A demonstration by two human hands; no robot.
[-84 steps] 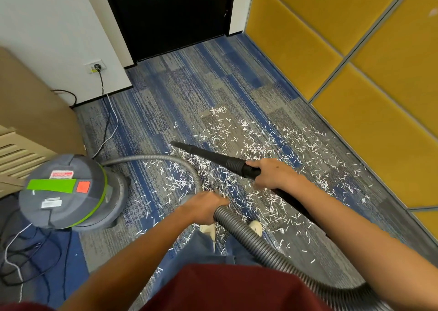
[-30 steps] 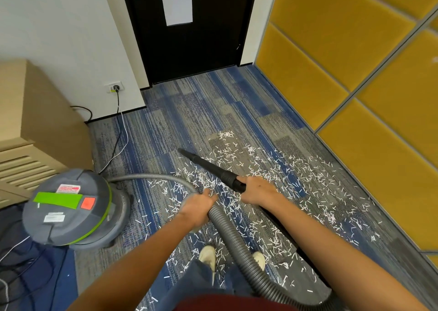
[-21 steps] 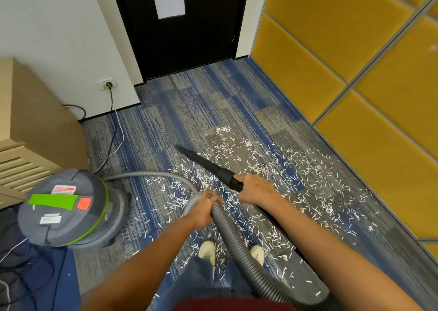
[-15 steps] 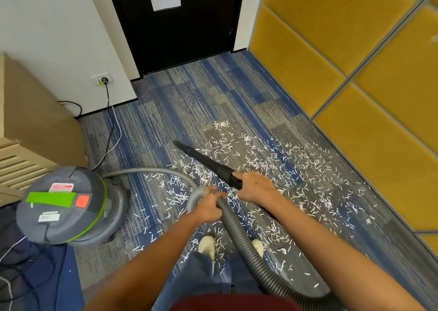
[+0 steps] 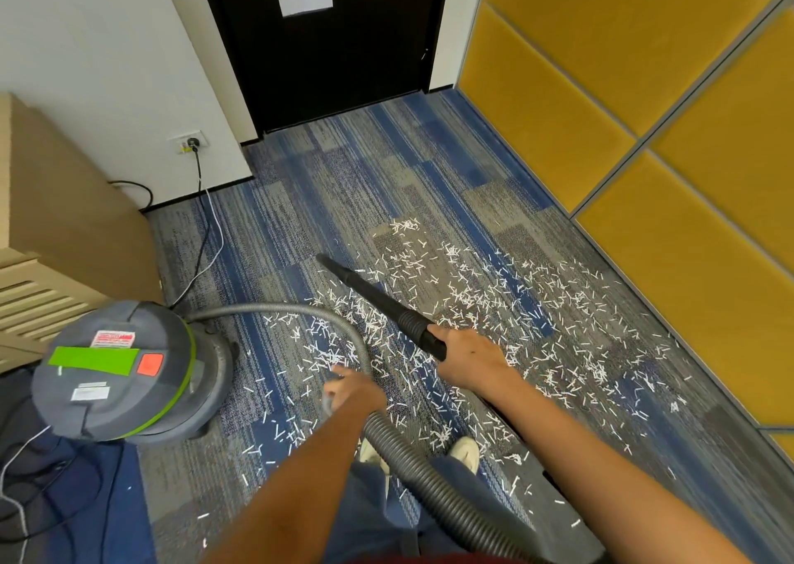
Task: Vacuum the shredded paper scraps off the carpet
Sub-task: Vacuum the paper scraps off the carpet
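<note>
The left hand (image 5: 354, 391) has shifted along the grey ribbed hose (image 5: 429, 486) and blurs (its grip cannot be told). The right hand (image 5: 470, 359) stays wrapped round the black tapered nozzle (image 5: 378, 301). White shredded paper scraps (image 5: 494, 305) lie as thick as before on the blue-grey striped carpet (image 5: 343, 185), so little seems collected. The nozzle's mouth faces away, unseen.

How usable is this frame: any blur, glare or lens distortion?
Head view: the left hand on the hose is motion-blurred; the right hand, nozzle and scraps are sharp; light is even, no glare; wide-angle bowing tilts the door and wall panels.
</note>
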